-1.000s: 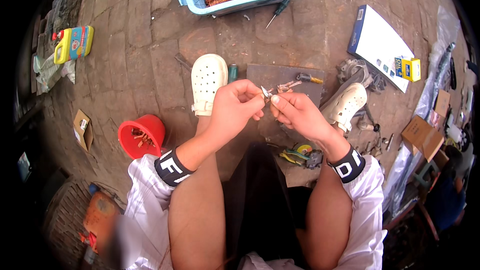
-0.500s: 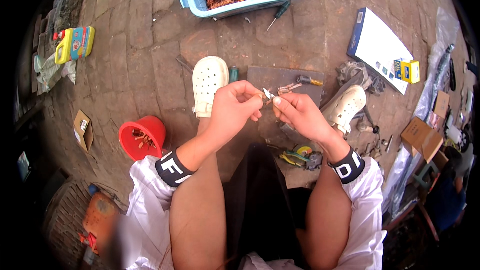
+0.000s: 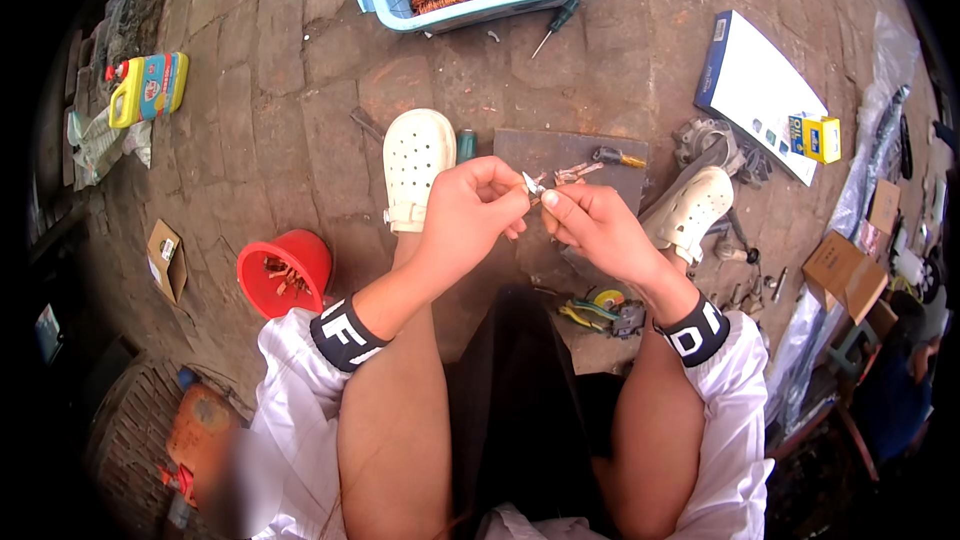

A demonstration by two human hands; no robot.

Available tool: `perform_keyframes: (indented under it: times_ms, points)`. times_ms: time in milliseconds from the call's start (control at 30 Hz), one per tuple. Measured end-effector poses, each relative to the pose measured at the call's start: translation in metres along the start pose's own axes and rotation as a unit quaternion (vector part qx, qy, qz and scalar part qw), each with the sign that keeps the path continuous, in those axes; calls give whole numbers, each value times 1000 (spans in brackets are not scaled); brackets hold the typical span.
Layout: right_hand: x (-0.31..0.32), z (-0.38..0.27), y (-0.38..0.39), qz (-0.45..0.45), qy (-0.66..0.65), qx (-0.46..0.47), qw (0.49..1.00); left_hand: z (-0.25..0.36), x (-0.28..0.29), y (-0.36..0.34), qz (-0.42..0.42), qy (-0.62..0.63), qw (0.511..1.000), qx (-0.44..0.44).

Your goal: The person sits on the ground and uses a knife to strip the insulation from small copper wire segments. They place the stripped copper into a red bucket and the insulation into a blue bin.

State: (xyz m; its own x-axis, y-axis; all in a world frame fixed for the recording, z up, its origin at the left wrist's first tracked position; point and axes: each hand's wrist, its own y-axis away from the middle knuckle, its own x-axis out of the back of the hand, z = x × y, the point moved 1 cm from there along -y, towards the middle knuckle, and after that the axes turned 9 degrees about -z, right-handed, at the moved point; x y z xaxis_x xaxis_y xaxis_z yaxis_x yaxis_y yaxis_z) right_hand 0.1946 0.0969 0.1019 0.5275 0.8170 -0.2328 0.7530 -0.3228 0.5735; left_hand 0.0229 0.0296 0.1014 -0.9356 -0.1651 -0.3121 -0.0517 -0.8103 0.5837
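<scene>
Both my hands meet in front of me, above the near edge of a dark flat plate. My right hand (image 3: pixel 603 227) is closed in a pinch on a small pointed silvery blade (image 3: pixel 531 183), whose tip sticks out towards the left hand. Thumb and forefinger of my left hand (image 3: pixel 473 208) are pinched together right beside the blade. What sits between those left fingertips is too small to make out. Behind the fingers, several copper-coloured strips (image 3: pixel 578 172) lie on the dark plate (image 3: pixel 535 143), along with a short tool with a yellow handle (image 3: pixel 618 157).
A blue tub (image 3: pixel 490 12) of copper wire coils stands ahead, a screwdriver (image 3: pixel 556 26) beside it. Left of my leg is a red bucket (image 3: pixel 318 265) holding copper scraps. Pliers (image 3: pixel 590 314) lie between my legs. A white-and-blue box (image 3: pixel 757 90) is at right.
The blade's tip has tilted slightly and drawn closer to the left fingertips. Both hands otherwise keep their place and grip; the whole view has shifted very slightly.
</scene>
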Motion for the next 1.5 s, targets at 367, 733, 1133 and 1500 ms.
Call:
perform_keyframes:
  times_ms: [367,733,1133,1500]
  points:
    - [5,0,0,8,26,0,1000,-1,4,0,10,-11,1000,25]
    - [1,1,-1,-6,17,18,1000,-1,3,1,-7,-10,1000,9]
    - [5,2,1,-40,-19,-20,999,-2,4,0,-7,-2,1000,15]
    - [55,0,55,146,65,13,987,12,49,-11,97,25,995,-17]
